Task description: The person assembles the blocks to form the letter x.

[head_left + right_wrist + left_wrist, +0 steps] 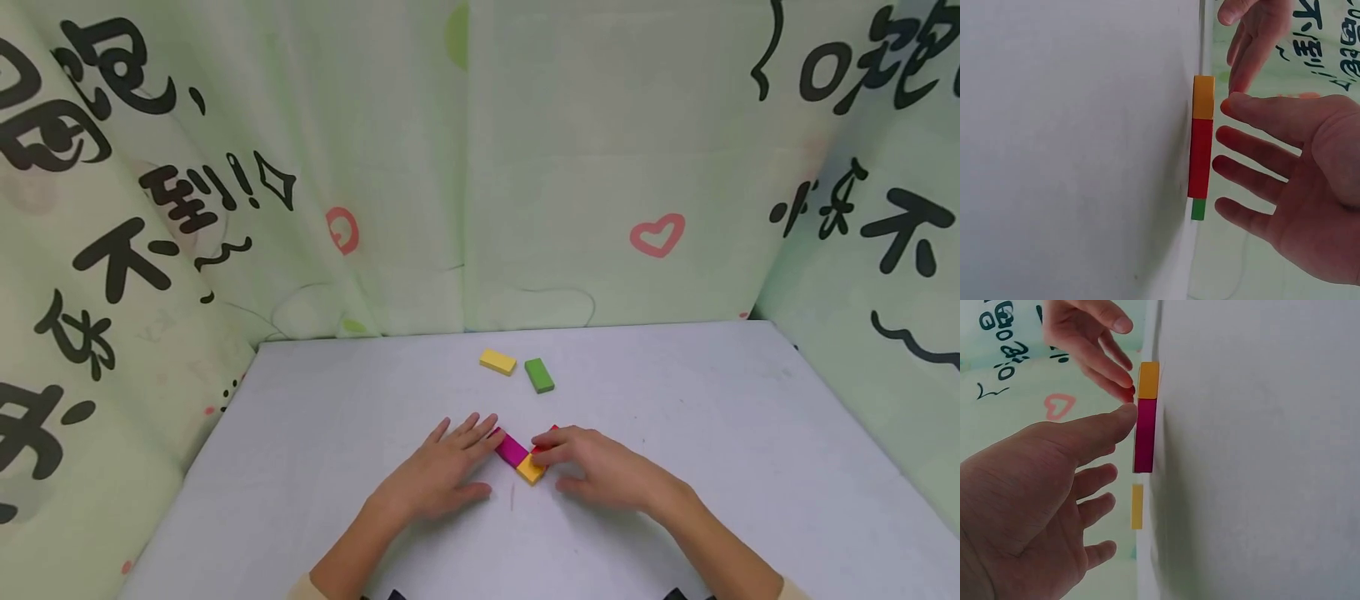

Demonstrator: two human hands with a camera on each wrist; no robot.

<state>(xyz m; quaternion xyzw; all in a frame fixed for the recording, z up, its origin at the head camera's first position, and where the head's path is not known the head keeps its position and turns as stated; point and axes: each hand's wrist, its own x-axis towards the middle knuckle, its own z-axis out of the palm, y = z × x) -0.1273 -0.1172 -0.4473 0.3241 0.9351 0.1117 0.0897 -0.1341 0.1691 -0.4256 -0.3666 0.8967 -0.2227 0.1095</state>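
Note:
Three small blocks form a V on the white table: a magenta block [512, 450] on the left arm, an orange block [530, 470] at the near corner, and a red block [1200, 159] on the right arm. My left hand [448, 471] is spread with straight fingers, a fingertip right at the magenta block's far end. Over the red block reaches my right hand [607, 468], its fingers loosely bent and covering most of that block in the head view. In the right wrist view the right fingers extend beside the red block without curling round it.
Farther back on the table [360, 383] lie a yellow block [498, 362] and a green block [539, 376], a small gap between them. A pale green curtain [555, 167] with black writing and pink hearts surrounds the table's back and sides.

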